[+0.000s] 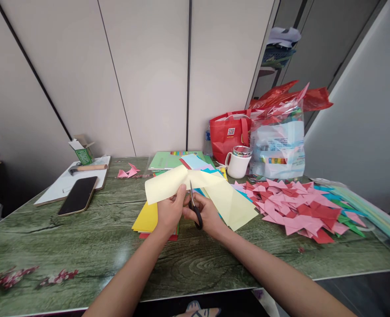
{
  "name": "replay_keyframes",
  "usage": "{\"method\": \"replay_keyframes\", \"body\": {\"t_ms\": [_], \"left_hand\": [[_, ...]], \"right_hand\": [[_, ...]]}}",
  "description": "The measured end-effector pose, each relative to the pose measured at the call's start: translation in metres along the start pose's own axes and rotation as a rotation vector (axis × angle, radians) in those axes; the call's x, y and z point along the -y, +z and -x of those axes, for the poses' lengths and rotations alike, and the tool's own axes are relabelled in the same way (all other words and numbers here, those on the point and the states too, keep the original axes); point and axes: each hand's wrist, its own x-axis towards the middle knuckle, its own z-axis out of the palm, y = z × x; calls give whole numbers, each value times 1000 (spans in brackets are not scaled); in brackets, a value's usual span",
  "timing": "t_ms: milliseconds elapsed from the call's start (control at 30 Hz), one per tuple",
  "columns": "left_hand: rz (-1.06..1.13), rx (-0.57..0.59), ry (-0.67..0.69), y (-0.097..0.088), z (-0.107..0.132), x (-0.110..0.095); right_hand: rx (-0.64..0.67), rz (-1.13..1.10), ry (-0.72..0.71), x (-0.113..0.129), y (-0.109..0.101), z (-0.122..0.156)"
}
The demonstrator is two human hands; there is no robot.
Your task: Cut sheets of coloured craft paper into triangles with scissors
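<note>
My left hand (170,208) is closed on a pale yellow sheet of paper (166,183), thumb on top near its middle. In my right hand (209,215) is a pair of scissors (195,209) with dark handles, its blades pointing away from me at the cut between the sheet's two parts. The right part of the sheet drapes over my right hand. Below my left hand lies a stack of coloured paper with yellow (146,219) on top. Further pale yellow paper (232,203) lies to the right, over blue sheets.
Folded pink and red paper pieces (294,202) are heaped at the right. Behind stand a white mug (239,162), a red bag (226,136) and a clear plastic bag (277,149). A phone (78,196) and a hammer (88,167) on a white board (54,190) lie at the left.
</note>
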Motion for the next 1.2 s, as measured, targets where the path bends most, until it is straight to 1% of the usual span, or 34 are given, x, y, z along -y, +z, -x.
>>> {"method": "replay_keyframes", "body": {"t_ms": [200, 633, 900, 1033, 1133, 1200], "left_hand": [[12, 21, 8, -1, 0, 1], [50, 19, -9, 0, 1, 0], [82, 29, -10, 0, 0, 5], [199, 50, -30, 0, -1, 3], [385, 96, -81, 3, -3, -5], [486, 98, -116, 5, -4, -11]], "right_hand": [[4, 13, 1, -1, 0, 0], [0, 31, -5, 2, 1, 0], [-16, 45, -7, 0, 0, 0], [-22, 15, -6, 0, 0, 0], [-18, -11, -2, 0, 0, 0], [-17, -11, 9, 0, 0, 0]]}}
